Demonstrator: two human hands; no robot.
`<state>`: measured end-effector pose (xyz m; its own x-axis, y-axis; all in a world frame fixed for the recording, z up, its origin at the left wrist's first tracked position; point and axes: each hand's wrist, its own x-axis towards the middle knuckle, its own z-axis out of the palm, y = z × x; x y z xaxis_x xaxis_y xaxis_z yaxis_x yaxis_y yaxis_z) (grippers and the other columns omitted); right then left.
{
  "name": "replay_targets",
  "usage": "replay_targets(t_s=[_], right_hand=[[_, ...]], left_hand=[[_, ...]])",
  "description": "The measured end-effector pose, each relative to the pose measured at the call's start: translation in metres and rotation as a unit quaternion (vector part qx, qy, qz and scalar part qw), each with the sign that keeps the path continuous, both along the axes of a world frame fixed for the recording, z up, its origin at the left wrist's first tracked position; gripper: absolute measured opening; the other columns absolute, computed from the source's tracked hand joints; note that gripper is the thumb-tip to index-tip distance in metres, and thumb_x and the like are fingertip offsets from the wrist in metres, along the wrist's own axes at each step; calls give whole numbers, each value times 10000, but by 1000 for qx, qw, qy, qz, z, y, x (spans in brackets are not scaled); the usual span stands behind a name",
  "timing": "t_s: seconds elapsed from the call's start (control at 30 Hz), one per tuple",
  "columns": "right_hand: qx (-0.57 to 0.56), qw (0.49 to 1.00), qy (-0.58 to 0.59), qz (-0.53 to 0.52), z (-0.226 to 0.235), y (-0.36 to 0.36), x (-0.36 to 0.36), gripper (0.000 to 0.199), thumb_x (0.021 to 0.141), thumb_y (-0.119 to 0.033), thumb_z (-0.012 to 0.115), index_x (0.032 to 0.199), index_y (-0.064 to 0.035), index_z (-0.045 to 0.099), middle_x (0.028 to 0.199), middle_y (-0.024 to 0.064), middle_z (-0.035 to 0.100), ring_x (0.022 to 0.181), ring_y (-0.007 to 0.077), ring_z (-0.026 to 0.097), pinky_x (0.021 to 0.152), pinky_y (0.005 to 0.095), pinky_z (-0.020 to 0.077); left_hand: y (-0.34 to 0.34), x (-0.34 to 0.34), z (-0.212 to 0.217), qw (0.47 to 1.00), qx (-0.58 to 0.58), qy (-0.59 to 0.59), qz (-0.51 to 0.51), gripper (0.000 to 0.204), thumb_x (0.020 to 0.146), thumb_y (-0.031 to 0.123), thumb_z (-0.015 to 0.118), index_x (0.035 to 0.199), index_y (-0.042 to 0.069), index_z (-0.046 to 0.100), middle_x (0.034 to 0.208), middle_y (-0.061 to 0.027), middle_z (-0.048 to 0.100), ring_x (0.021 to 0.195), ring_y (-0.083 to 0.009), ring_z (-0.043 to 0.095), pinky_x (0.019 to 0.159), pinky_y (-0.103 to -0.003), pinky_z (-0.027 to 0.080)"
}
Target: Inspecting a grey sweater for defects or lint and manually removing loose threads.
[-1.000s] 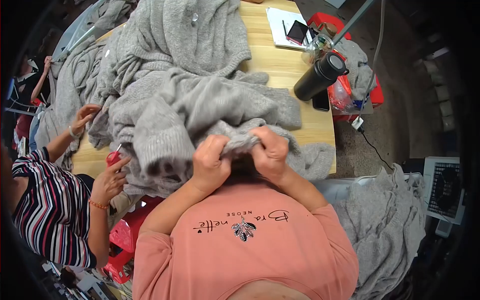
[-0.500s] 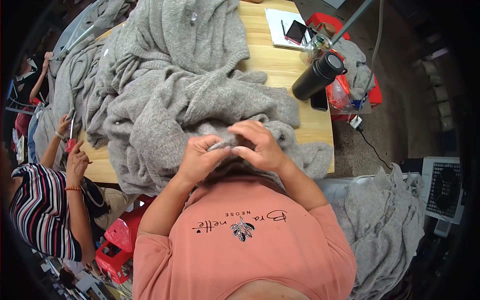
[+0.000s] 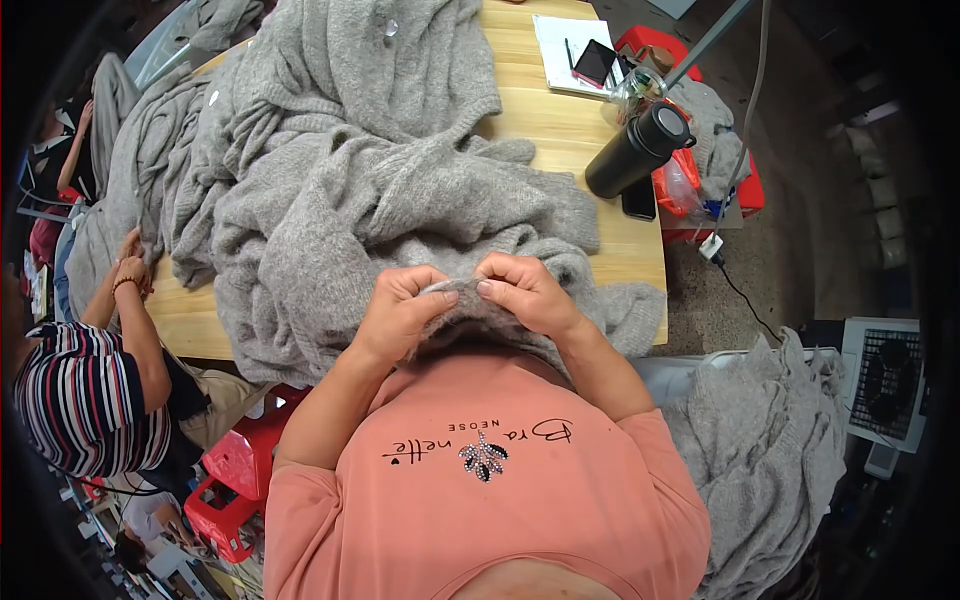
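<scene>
The head view shows the left hand and the right hand each pinching the edge of a gray knit garment between thumb and fingers, the garment spanning the narrow gap between them. Gray knit folds cover the table beyond both hands; a black bottle stands beyond and rightward of the right hand.
</scene>
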<state>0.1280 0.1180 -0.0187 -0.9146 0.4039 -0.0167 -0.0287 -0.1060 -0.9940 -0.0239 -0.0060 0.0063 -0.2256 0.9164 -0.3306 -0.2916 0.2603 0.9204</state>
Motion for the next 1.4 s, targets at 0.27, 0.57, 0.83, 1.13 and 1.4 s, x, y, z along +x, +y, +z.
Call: replay_targets(t_s=[0.27,0.57,0.83,1.13,1.4], right_hand=[[-44,998,10,31,2,2,2,88,821,-90,575,813,-4,590,669,-51,501,607,13,400,525,178,328],[-100,994,-31,41,7,-3,-2,97,812,-101,607,804,-6,592,666,-47,506,601,17,408,513,185,330],[-90,995,-25,19,10,-9,-4,69,791,-65,598,761,-4,584,677,-26,523,599,24,415,505,190,329],[52,998,-19,-13,11,-11,-4,43,773,-34,566,752,4,567,641,-6,519,563,53,439,493,226,357],[256,962,41,-81,7,-20,-8,45,734,-22,547,712,13,529,628,127,518,548,254,504,514,333,398]], left_hand=[[-2,1,-3,986,14,-168,14,139,843,104,564,796,-16,618,752,-31,622,644,-60,535,587,-206,422],[-5,-2,-17,987,20,-161,5,119,815,101,599,774,-8,623,722,-27,618,638,-59,538,574,-193,424],[-3,7,1,999,-17,-16,-23,45,736,17,630,715,24,590,625,6,569,540,-27,472,476,-169,357],[2,10,-3,998,-11,58,14,59,749,33,631,708,29,589,602,44,540,535,-5,454,439,-165,336],[0,17,-10,995,-15,-82,-51,34,740,-14,592,762,9,604,693,-4,589,599,-36,507,522,-172,390]])
